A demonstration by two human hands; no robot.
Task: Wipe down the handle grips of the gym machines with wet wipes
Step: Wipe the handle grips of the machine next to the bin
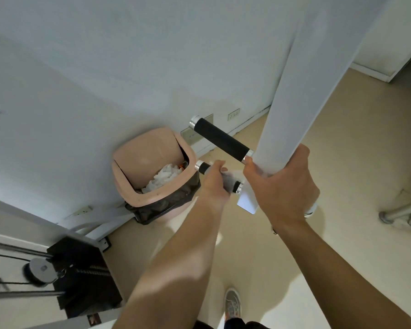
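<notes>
Two black foam handle grips with silver end caps stick out from a white machine bar (292, 96). The upper grip (221, 138) is bare. My left hand (215, 180) is wrapped round the lower grip (203, 167), with a blurred white wet wipe (228, 178) between palm and foam. My right hand (284, 184) grips the lower end of the white bar, just right of both handles.
A pink swing-lid bin (138, 167) with a black liner holds several used white wipes, against the wall left of the handles. A black weight stack (81, 274) with a pulley and cables stands lower left. My shoe (233, 302) is on the beige floor.
</notes>
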